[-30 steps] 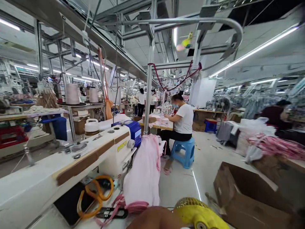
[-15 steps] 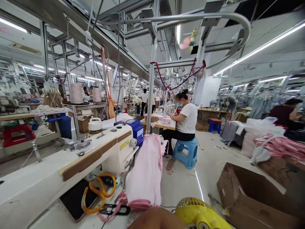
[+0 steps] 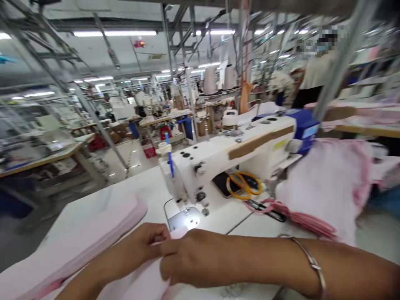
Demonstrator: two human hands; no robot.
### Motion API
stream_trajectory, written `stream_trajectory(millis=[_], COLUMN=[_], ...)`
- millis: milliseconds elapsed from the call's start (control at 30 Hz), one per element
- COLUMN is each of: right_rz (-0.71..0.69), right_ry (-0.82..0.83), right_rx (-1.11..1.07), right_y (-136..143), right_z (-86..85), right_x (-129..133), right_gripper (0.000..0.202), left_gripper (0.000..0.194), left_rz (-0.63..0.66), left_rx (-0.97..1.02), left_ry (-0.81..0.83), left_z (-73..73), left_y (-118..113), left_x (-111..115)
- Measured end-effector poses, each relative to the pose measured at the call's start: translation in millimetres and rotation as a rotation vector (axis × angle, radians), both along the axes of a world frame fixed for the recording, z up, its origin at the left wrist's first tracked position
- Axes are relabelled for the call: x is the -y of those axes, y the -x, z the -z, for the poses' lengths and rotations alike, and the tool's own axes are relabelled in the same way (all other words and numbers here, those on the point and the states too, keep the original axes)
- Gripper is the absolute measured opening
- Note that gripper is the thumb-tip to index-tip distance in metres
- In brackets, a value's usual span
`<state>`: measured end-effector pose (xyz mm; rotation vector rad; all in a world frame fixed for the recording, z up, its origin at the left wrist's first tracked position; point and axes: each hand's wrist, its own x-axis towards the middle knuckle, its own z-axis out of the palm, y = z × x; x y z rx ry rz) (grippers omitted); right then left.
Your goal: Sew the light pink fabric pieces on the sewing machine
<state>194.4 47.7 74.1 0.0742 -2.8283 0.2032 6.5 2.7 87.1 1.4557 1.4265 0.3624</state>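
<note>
A white sewing machine (image 3: 218,150) stands on the white table, its lamp lighting the metal needle plate (image 3: 187,218). Just in front of that plate, my left hand (image 3: 140,250) and my right hand (image 3: 193,258) are close together, both with fingers closed on a pale pink cloth (image 3: 146,281). A bracelet circles my right wrist. To the left lies a stack of pale pink pieces (image 3: 84,246). More pink fabric (image 3: 325,179) hangs at the right of the machine.
Orange-handled scissors (image 3: 243,185), a dark phone (image 3: 223,183) and black thread snips (image 3: 268,210) lie behind the right forearm. A metal post (image 3: 343,62) rises at the right, near a standing person (image 3: 315,79). Thread cones (image 3: 210,81) stand behind.
The view has swung left and down to the needle area. Both hands now show at the cloth; before, only part of an arm or knee showed at the bottom edge.
</note>
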Motion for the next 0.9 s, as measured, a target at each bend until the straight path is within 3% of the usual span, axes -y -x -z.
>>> stream_trajectory(millis=[67,167,300,533,733,900], right_rz=[-0.058,-0.046,-0.023,-0.008,-0.018,0.024], right_ry=[0.084,0.14,0.052,-0.239,-0.25,-0.204], right_rx=[-0.017,-0.017,-0.036,-0.155,-0.205,-0.166], right_y=[3,-4,-10,-16,-30,-40], right_z=[4.1,9.2,12.5,18.4,37.1,36.4], right_x=[0,-2,-1,-1,-9,-17], right_gripper=[0.005,0.005,0.004,0.02,0.014,0.017], left_gripper=[0.026,0.021,0.018,0.022,0.028,0.032], left_rz=[-0.008,0.003,0.014,-0.002,-0.055,-0.082], left_rx=[0.052,0.123,0.17,0.189,0.155,0.171], left_ry=[0.016,0.018,0.017,-0.004,-0.047,-0.038], left_z=[-6.7,-7.1,-4.3,-1.4,9.3,21.7], left_y=[11,8,3,6,-1,-4], left_x=[9,7,3,2,-2,-8])
